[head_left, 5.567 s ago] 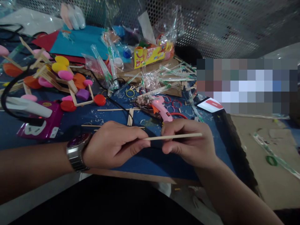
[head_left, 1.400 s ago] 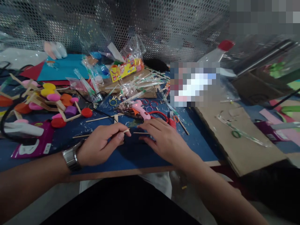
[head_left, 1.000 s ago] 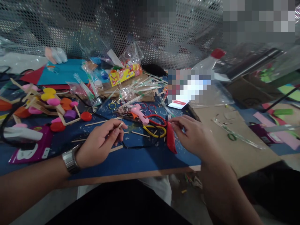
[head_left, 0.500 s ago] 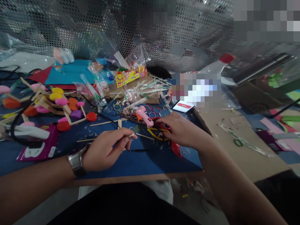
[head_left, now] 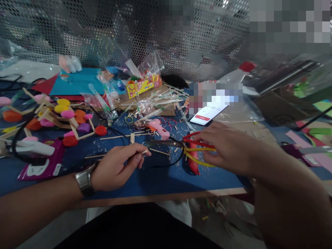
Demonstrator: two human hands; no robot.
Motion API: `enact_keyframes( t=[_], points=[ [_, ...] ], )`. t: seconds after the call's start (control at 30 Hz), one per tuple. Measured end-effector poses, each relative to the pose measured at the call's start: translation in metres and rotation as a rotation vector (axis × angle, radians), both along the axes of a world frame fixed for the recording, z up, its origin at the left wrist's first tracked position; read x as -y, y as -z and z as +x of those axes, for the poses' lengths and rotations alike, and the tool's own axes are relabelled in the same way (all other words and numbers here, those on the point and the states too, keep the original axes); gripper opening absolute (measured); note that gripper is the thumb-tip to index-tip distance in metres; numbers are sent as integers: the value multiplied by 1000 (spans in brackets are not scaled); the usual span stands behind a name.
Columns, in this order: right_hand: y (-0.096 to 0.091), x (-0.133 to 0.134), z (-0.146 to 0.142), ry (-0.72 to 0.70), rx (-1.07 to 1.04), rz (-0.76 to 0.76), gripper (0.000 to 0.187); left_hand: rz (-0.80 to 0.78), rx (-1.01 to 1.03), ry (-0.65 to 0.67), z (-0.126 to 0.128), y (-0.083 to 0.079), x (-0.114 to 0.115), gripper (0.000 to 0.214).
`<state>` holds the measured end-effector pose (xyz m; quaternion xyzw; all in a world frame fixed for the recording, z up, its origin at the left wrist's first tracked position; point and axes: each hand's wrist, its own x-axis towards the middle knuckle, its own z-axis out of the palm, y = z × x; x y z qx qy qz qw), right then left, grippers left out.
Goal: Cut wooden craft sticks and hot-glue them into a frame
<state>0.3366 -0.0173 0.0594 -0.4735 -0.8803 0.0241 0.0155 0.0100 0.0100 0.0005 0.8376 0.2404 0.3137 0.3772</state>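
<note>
My left hand point(head_left: 116, 166) is closed in a pinch on a thin wooden stick point(head_left: 144, 152), whose pale end pokes out past the fingertips. To the right, my right hand point(head_left: 228, 148) grips a pair of scissors point(head_left: 187, 149) by its red and yellow handles. The dark blades point left, toward my left hand, and are blurred. A pink glue gun point(head_left: 161, 129) lies just behind the blades. Beneath the scissors handles is a red object point(head_left: 194, 164), partly covered. More thin sticks point(head_left: 132, 138) lie on the blue tabletop point(head_left: 160, 181) near my left hand.
At left stands a stick structure with colourful round pieces point(head_left: 84, 128), beside a purple packet point(head_left: 52, 159). Behind are a yellow box point(head_left: 144, 86) and plastic-wrapped straws. A lit phone point(head_left: 204, 116) leans at right, near cardboard point(head_left: 261, 129). A black cable crosses the table.
My right hand has moved right and lifted the scissors away from beside the glue gun, so handles and blades now show. My left hand has barely moved.
</note>
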Motion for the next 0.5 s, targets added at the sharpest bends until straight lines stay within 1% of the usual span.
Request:
enact_keyframes(
  t=[0.07, 0.1, 0.13, 0.2, 0.27, 0.3, 0.37, 0.43, 0.5],
  points=[
    [-7, 8, 11, 17, 6, 85, 18, -4, 2, 1, 0, 0, 0, 20],
    [-10, 12, 18, 16, 20, 101, 16, -11, 3, -1, 0, -1, 0, 20],
    [-13, 16, 25, 20, 44, 84, 17, -19, 6, -2, 0, -1, 0, 20],
    [-18, 22, 41, 11, 22, 51, 18, -48, 12, -4, -1, 0, 0, 19],
    [-23, 28, 59, 26, -12, 39, 12, -85, 17, -4, -2, 0, 0, 19],
    [-25, 32, 69, 58, -31, 65, 15, -109, 24, -8, -2, 0, 1, 18],
    [-30, 39, 88, 154, -47, 110, 36, -170, 60, -37, -1, 1, 2, 17],
    [-34, 45, 99, 187, -62, 34, 47, -241, 120, -75, 0, 2, 2, 17],
    [-37, 44, 98, 244, -118, 13, 52, -297, 170, -97, 1, 4, 2, 17]
  ],
)
